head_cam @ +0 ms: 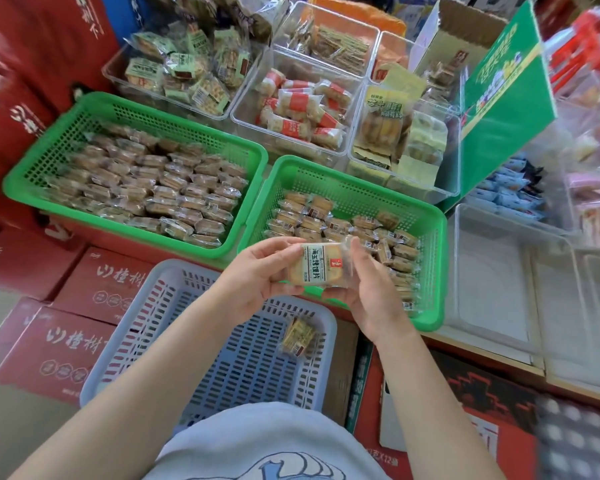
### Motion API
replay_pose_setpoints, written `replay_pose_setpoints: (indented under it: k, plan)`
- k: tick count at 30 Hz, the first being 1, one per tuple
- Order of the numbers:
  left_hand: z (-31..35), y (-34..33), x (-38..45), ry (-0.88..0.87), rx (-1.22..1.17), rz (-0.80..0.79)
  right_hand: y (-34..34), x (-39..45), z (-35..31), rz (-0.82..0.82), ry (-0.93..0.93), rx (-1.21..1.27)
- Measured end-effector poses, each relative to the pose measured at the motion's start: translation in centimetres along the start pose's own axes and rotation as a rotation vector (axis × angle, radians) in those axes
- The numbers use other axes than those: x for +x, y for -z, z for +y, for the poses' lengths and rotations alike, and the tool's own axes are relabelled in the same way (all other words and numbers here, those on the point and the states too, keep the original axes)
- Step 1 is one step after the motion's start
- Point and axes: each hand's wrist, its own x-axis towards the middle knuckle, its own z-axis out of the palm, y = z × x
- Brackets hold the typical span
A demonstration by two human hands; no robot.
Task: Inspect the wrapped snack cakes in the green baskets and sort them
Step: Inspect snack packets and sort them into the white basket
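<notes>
Both hands hold one wrapped snack cake label-up above the near edge of the right green basket. My left hand grips its left side and my right hand grips its right side. The right green basket holds several wrapped cakes in loose rows. The left green basket is packed with several wrapped cakes. Below my hands stands a pale blue basket with a single wrapped cake lying near its right wall.
Clear bins of other wrapped snacks stand behind the green baskets. Red cartons sit under and left of the blue basket. Clear plastic bins stand at the right, next to a green-sided cardboard box.
</notes>
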Motion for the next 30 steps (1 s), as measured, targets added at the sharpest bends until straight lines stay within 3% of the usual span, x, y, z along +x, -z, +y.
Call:
replay_pose_setpoints:
  k: [5, 12, 17, 20, 23, 27, 30]
  plan:
    - [0.0, -0.2, -1.6, 0.028, -0.115, -0.047, -0.8, -1.2, 0.1, 0.122, 0.209, 0.011]
    - [-0.7, -0.7, -2.5, 0.059, -0.184, 0.042, -0.9, -2.5, 0.8, 0.419, 0.748, -0.71]
    - [-0.9, -1.2, -2.8, 0.088, -0.162, 0.061, -0.3, -3.1, 0.8, 0.556, 0.901, -0.9]
    - [-1.0, -1.4, -3.0, 0.094, -0.12, 0.031, 0.1, -3.5, 0.9, 0.538, 0.867, -0.852]
    - [-1.1, -1.7, -3.2, 0.018, -0.035, -0.004, 0.3, -4.0, 0.8, 0.501, 0.699, -0.669]
    - [-1.2, -2.7, -3.7, -0.174, 0.163, 0.026, 0.0, -4.3, 1.1, 0.47, 0.376, -0.249]
    - [-1.1, -3.1, -4.0, -0.237, 0.179, 0.051, -0.2, -4.5, 0.9, 0.411, 0.207, 0.064]
